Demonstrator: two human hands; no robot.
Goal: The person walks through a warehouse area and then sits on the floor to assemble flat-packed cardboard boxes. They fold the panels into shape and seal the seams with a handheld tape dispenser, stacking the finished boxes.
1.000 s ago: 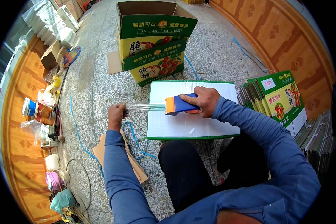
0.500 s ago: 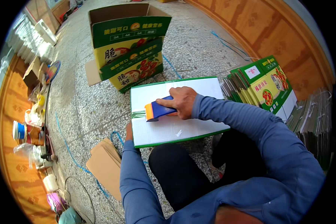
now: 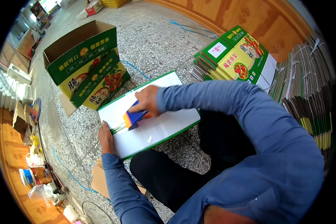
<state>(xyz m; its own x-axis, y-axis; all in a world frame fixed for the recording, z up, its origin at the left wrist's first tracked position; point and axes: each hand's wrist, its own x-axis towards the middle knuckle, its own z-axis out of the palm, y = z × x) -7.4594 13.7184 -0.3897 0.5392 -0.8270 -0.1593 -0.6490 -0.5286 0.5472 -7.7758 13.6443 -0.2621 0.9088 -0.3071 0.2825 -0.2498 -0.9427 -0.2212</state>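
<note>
A carton with a white face and green edges lies across in front of my knees. My right hand is closed around a blue and orange tape dispenser, pressed to the white face near the carton's left end. A strip of tape with a green sheen shows by the dispenser's orange front. At that left end my left hand grips the carton's side, thumb at the edge and the other fingers mostly hidden.
An open green and yellow printed carton stands at the far left. Flattened printed cartons and bundled cardboard lie to the right. Brown cardboard sheets rest on the speckled floor by my left arm. Buckets and bags line the left wall.
The view has swung, so the carton now appears turned and farther left. My left hand has come into sight at its end. The tape dispenser stays near the left end, in my right hand.
</note>
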